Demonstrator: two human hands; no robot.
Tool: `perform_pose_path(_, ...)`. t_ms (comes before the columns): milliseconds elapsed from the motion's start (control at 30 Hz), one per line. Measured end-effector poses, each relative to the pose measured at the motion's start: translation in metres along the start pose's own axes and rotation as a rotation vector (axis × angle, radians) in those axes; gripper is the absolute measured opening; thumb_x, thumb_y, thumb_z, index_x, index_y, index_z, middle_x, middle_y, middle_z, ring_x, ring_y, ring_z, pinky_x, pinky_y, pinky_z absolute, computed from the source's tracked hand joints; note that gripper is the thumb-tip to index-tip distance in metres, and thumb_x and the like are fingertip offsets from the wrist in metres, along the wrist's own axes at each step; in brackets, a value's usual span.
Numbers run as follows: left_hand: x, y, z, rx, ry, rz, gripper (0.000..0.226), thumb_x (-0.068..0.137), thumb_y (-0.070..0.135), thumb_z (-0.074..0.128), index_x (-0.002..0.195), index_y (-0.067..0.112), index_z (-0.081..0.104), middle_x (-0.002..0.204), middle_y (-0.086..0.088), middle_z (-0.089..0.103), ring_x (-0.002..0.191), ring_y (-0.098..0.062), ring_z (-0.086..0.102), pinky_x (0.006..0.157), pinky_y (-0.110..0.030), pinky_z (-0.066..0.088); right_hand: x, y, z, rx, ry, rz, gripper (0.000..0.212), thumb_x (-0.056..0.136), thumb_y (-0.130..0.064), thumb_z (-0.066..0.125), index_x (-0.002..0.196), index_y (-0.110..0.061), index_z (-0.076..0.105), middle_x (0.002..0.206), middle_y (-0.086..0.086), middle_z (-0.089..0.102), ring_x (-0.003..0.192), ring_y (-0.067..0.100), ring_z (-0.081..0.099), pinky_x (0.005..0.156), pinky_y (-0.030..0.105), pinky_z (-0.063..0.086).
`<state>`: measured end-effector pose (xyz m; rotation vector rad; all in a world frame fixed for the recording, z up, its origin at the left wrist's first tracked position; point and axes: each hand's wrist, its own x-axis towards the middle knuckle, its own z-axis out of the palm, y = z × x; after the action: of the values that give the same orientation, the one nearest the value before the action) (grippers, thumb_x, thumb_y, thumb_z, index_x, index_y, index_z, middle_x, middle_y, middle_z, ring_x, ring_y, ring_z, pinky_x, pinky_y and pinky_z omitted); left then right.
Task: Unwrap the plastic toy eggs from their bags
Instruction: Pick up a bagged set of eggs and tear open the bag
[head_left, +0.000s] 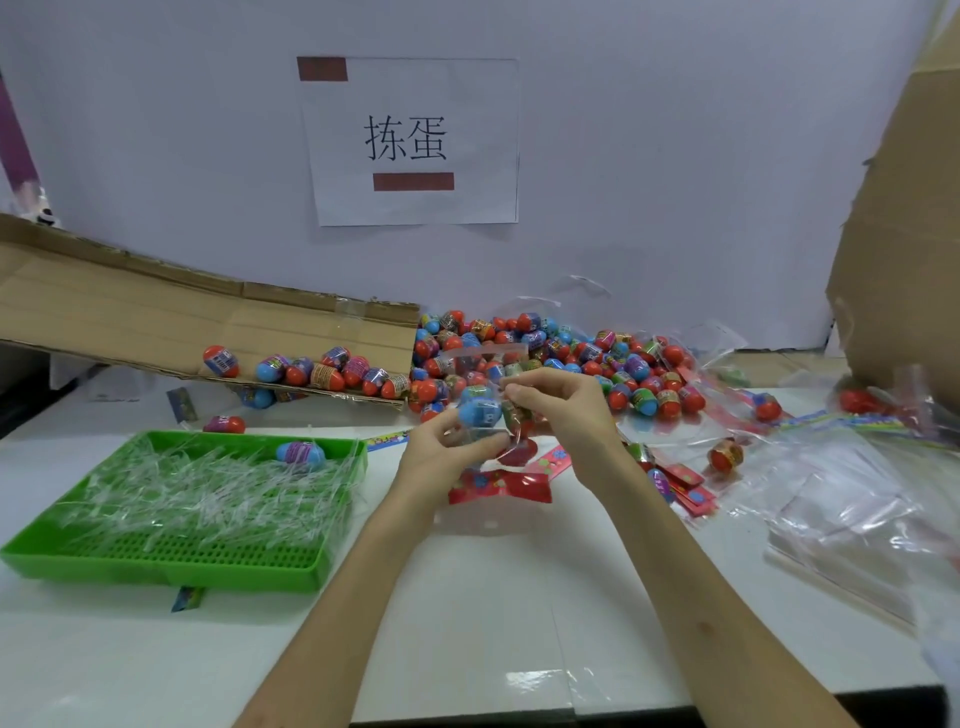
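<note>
Both my hands hold one clear plastic bag (485, 364) above the white table, in front of the egg pile. My left hand (441, 452) grips its lower part, where a blue toy egg (480, 413) shows through the plastic. My right hand (558, 405) pinches the bag's side next to that egg, and a red egg (519, 449) hangs in the bag below my fingers. A big heap of red and blue wrapped eggs (550, 358) lies behind my hands against the wall.
A green tray (171, 564) at the left holds clear plastic strips and one blue egg (301, 454). A cardboard flap (156, 317) slopes down from the left with several eggs on it. Red header cards (498, 486) and empty clear bags (841, 514) lie right. A cardboard box (904, 234) stands far right.
</note>
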<state>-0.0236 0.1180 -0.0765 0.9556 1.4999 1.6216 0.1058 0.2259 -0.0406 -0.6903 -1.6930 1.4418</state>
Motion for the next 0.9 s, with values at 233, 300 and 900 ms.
perform_pose_path(233,0.001,0.004,0.004,-0.054,0.168,0.055,0.008,0.093,0.032,0.073,0.096,0.025,0.074,0.090,0.003,0.077,0.085,-0.012,0.075,0.062,-0.021,0.057,0.001,0.002,0.003,-0.043,-0.009,-0.016,0.014,0.091,-0.014,0.075,0.088,-0.026,0.081,0.088,-0.004,0.078,0.083,0.011,0.074,0.068,0.021,0.059)
perform_pose_path(300,0.001,0.003,0.000,-0.102,0.227,0.066,0.010,0.096,0.021,0.070,0.088,0.019,0.075,0.077,0.004,0.076,0.071,-0.007,0.072,0.056,-0.020,0.055,0.000,0.002,0.007,-0.041,-0.064,0.039,0.006,0.091,-0.025,0.076,0.091,-0.031,0.079,0.090,-0.008,0.078,0.084,0.006,0.073,0.067,0.021,0.059)
perform_pose_path(900,-0.001,0.007,0.000,-0.298,0.300,0.072,0.014,0.094,0.021,0.072,0.087,0.019,0.084,0.095,-0.008,0.079,0.090,-0.022,0.076,0.070,-0.030,0.060,-0.002,0.002,0.008,-0.068,-0.074,0.126,0.007,0.089,-0.019,0.078,0.083,-0.022,0.079,0.081,0.000,0.077,0.071,0.012,0.073,0.059,0.024,0.058)
